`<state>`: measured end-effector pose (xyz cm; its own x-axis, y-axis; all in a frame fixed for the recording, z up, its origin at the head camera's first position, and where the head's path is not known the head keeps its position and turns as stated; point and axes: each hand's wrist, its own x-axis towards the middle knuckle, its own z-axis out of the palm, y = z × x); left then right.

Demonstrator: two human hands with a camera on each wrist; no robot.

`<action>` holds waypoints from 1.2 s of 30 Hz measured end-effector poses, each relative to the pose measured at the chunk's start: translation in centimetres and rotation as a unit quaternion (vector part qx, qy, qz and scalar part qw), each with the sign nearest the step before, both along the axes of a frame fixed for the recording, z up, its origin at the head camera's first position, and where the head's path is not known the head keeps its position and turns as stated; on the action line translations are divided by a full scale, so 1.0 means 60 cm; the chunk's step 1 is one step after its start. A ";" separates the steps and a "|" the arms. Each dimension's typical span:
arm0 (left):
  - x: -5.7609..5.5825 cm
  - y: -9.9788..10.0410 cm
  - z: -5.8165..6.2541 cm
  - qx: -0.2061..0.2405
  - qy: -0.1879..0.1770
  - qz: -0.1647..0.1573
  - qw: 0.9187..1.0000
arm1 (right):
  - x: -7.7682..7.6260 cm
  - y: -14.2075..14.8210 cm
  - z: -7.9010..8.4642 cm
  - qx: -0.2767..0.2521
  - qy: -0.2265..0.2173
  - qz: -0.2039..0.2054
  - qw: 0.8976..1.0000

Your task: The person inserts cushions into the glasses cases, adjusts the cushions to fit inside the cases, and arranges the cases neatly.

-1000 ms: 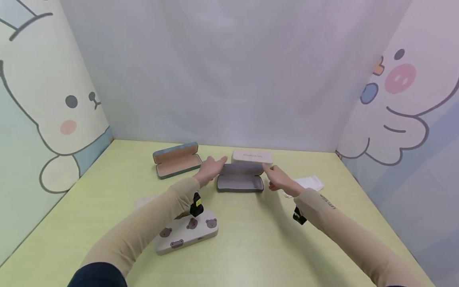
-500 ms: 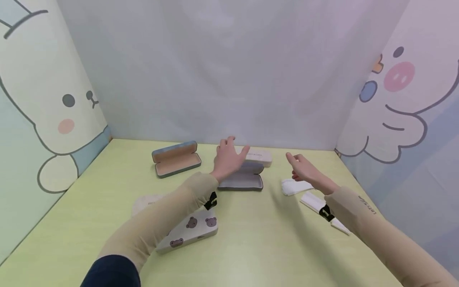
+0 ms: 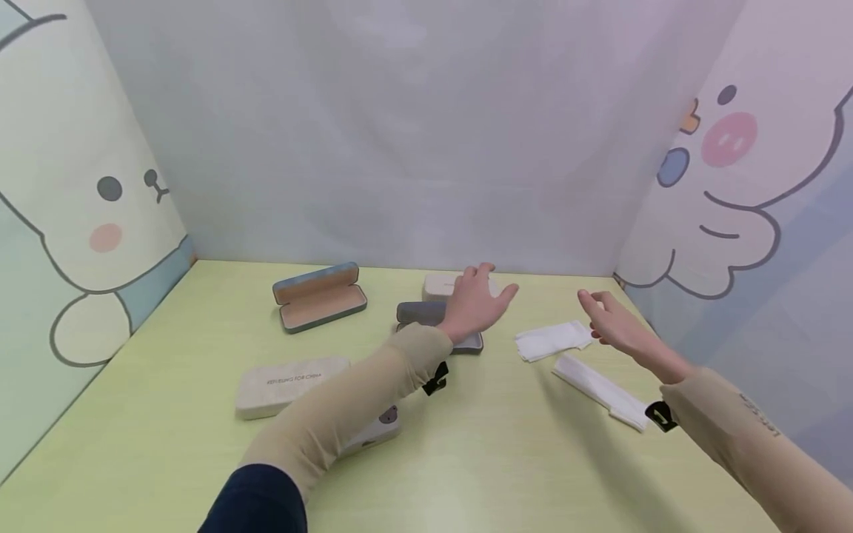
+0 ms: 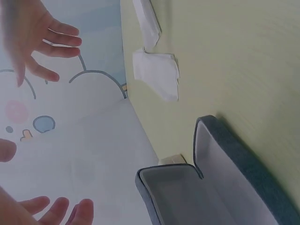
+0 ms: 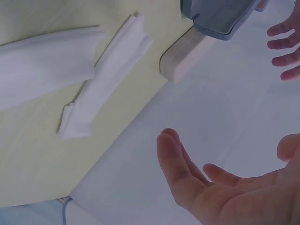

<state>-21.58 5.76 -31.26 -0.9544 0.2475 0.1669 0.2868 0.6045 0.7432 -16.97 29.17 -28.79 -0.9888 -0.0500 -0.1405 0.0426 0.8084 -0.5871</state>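
My left hand [image 3: 474, 305] is above the opened grey glasses case [image 3: 422, 312], fingers spread and holding nothing, and covers part of it in the head view. The left wrist view shows the pale lining of this grey case [image 4: 225, 187] with its lid raised. My right hand [image 3: 618, 329] hovers over the right side of the table, empty, thumb apart from loosely bent fingers. Close below it lie two folded white cloths, the rear cloth [image 3: 549, 340] and the front cloth [image 3: 596, 386].
A blue glasses case [image 3: 321, 302] with peach lining stands opened at the back left. Behind the grey case is a closed whitish case [image 3: 436, 286]. A closed lettered case [image 3: 289, 385] and a bear-print case [image 3: 383, 431] lie front left, partly under my left sleeve.
Both hands have left the grey case's sides and moved right, the right hand over the cloths. The left hand's fingers have spread. The grey case still stands opened.
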 end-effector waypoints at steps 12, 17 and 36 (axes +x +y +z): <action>0.013 0.077 -0.034 -0.069 -0.014 -0.030 0.997 | 0.039 0.071 -0.015 0.006 -0.039 -0.023 0.999; 0.020 0.105 -0.044 -0.102 -0.003 -0.051 0.994 | 0.050 0.094 -0.020 0.014 -0.045 -0.042 0.998; 0.038 0.190 -0.101 -0.219 0.032 -0.120 0.968 | 0.100 0.146 -0.085 0.029 -0.090 -0.094 0.991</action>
